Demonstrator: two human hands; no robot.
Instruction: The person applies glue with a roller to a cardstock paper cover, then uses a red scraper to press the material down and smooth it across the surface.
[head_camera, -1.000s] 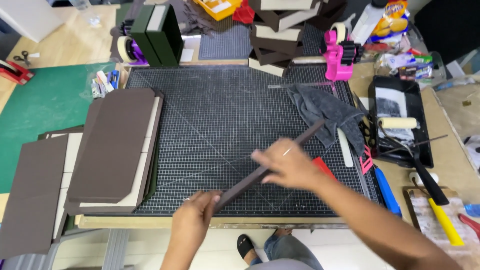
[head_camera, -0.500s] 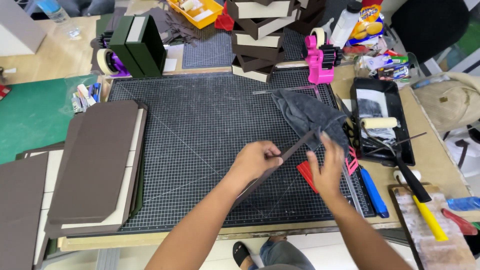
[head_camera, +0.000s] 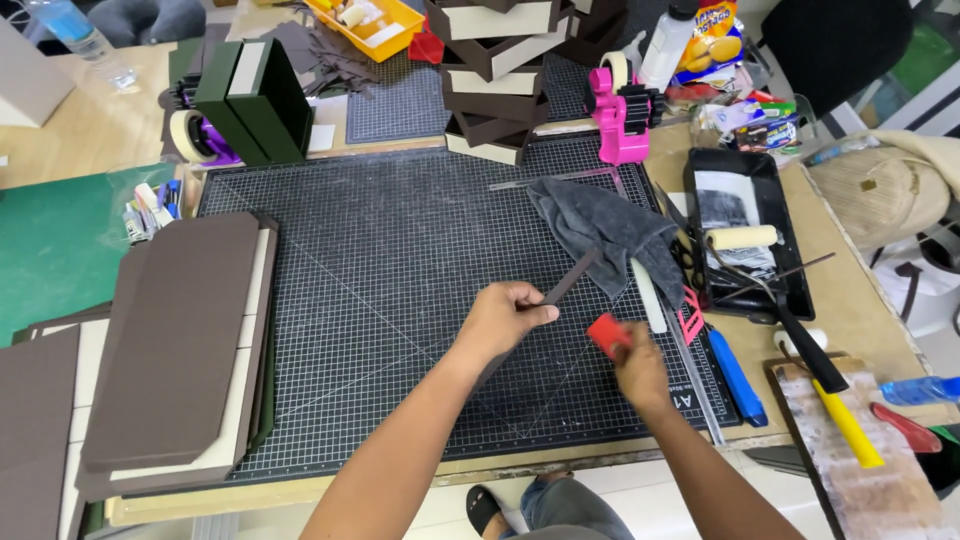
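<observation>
My left hand (head_camera: 505, 317) is closed around a long thin dark brown strip (head_camera: 572, 277) that sticks out up and to the right above the black cutting mat (head_camera: 390, 270). Just to its right, my right hand (head_camera: 640, 370) grips a small red flat tool (head_camera: 605, 333) near the mat's right side. A crumpled grey cloth (head_camera: 605, 232) lies just beyond the strip's far end. Both forearms reach in from the bottom edge.
A stack of brown covered boards (head_camera: 175, 340) lies at the mat's left. A black paint tray with a roller (head_camera: 745, 240), a blue cutter (head_camera: 735, 373), a metal ruler and a yellow-handled tool (head_camera: 845, 420) sit right. Pink tape dispenser (head_camera: 620, 110), brown boxes and green boxes (head_camera: 250, 95) stand behind.
The strip has passed from both hands to my left hand alone. My right hand moved off it to the right and picked up the red tool. The view tilted further over the table.
</observation>
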